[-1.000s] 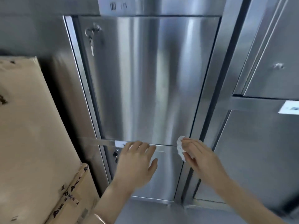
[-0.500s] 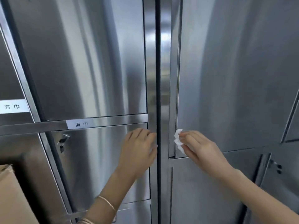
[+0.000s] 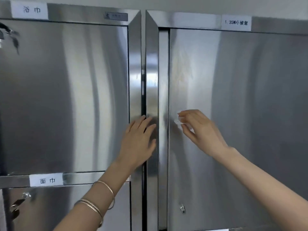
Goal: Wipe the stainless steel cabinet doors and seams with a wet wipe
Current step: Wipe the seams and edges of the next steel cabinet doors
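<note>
Item: 1 wet wipe (image 3: 177, 121), small, crumpled, white; right of frame centre, against the right cabinet door (image 3: 258, 105) near its left edge. Grip, right hand (image 3: 201, 130): fingertips pinching the wipe. Grip, left hand (image 3: 138, 142): fingers straight, flat over the central seam (image 3: 143, 80), holding nothing. Handling, judged: light, soft, damp; hold bunched at fingertips.

The top left label (image 3: 29, 10) and the top right label (image 3: 236, 22) were white with dark writing. The lower label (image 3: 46, 180) sat on the left, with keys (image 3: 17, 204) hanging just under it.
</note>
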`<action>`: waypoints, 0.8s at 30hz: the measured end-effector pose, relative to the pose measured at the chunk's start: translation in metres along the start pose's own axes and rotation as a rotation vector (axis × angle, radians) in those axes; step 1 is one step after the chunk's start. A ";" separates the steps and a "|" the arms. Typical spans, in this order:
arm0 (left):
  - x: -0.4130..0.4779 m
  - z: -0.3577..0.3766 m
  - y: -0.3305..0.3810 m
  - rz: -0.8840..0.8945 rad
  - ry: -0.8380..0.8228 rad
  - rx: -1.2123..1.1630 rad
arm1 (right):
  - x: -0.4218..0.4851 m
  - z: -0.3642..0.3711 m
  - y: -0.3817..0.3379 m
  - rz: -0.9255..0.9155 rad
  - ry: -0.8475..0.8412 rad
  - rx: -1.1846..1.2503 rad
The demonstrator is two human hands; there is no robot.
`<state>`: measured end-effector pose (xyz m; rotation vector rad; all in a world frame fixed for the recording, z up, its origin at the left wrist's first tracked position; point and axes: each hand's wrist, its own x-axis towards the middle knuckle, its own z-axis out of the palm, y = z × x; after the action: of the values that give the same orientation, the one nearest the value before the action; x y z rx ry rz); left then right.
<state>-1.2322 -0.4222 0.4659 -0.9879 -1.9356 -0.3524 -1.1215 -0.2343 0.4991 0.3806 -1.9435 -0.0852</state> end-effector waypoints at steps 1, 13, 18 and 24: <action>0.013 0.003 -0.002 0.009 0.017 0.018 | 0.011 0.004 0.011 -0.031 0.023 -0.004; 0.145 -0.010 -0.064 0.106 0.208 0.201 | 0.154 0.058 0.069 -0.043 0.102 -0.067; 0.156 0.005 -0.082 0.190 0.244 0.213 | 0.133 0.069 0.073 -0.145 0.140 -0.116; 0.158 0.019 -0.090 0.224 0.339 0.184 | 0.204 0.061 0.083 -0.080 0.370 -0.167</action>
<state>-1.3538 -0.3899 0.5978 -0.9446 -1.5067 -0.1943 -1.2670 -0.2244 0.6757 0.3360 -1.5446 -0.2128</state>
